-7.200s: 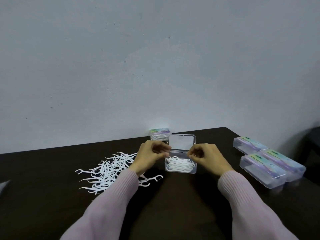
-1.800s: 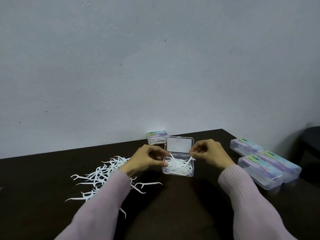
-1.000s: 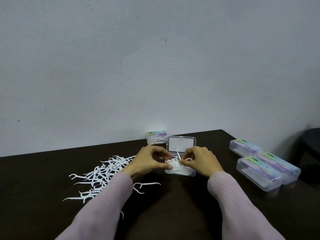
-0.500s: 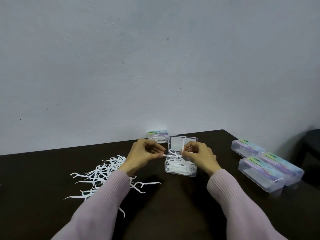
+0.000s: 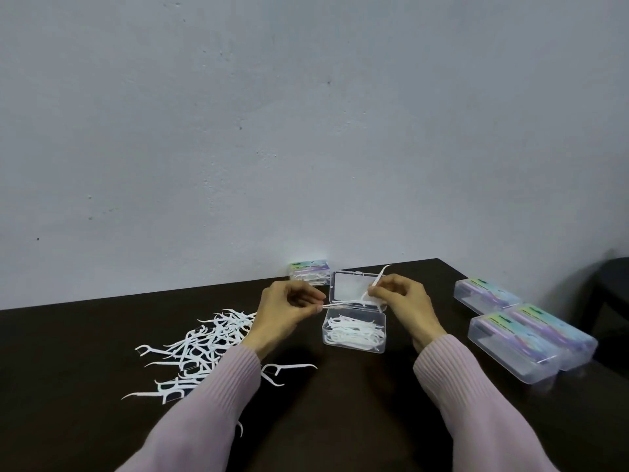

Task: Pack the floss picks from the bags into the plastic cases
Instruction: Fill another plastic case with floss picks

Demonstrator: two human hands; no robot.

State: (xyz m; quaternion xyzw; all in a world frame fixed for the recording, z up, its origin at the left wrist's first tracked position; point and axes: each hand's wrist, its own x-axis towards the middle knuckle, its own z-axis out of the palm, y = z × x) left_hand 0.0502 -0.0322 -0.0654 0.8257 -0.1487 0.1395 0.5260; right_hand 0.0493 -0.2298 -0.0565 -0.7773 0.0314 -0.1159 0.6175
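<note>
A clear plastic case (image 5: 354,330) stands open on the dark table, its lid (image 5: 350,289) raised at the back and several white floss picks lying inside. Above it my left hand (image 5: 287,313) pinches one floss pick (image 5: 335,305) by its thin end. My right hand (image 5: 403,303) pinches another floss pick (image 5: 378,280) that points up and to the right. A loose heap of floss picks (image 5: 200,349) lies on the table to the left of my left forearm.
Three closed clear cases with coloured labels (image 5: 485,296) (image 5: 514,345) (image 5: 553,333) sit at the right of the dark table (image 5: 357,420). Another filled case (image 5: 310,273) stands against the wall behind the open one. A dark chair (image 5: 612,294) is at far right.
Both hands rose from inside the open case, each lifting a floss pick. The right hand's pick now points upward. The case stays where it was.
</note>
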